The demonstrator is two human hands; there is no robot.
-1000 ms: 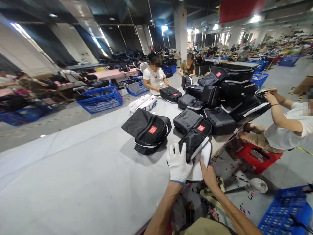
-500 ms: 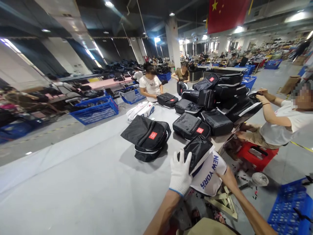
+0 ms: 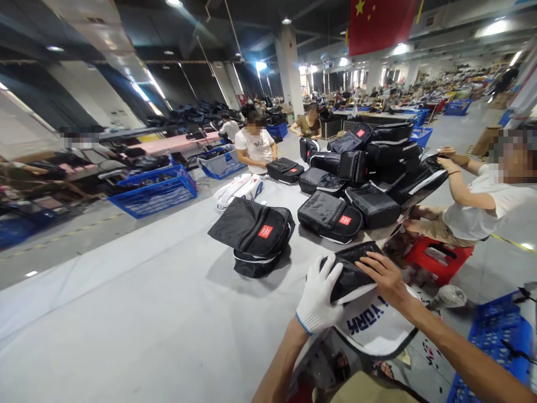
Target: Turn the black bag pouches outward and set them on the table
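Note:
At the table's near right edge lies a black bag (image 3: 351, 282) with a white panel (image 3: 380, 330) carrying blue letters, which hangs over the edge toward me. My left hand (image 3: 320, 296), in a white knit glove, holds the bag's left side, thumb low and fingers over the top. Bare, my right hand (image 3: 388, 279) grips the bag's upper right part, its fingers bent over the black fabric. The bag's underside is hidden. To the left of my hands, a black backpack (image 3: 255, 235) with a red label and a raised flap stands on the table.
Several black bags (image 3: 331, 215) are piled on the white table (image 3: 146, 313) ahead. A white bag (image 3: 239, 190) lies farther back. A co-worker (image 3: 474, 196) sits at right, handling a bag; another person (image 3: 255, 148) works across the table. Blue crates (image 3: 155, 193) stand on the floor.
My right hand has moved from the white panel's right edge up onto the black fabric. The bag has turned and come lower, and the panel spreads out toward me.

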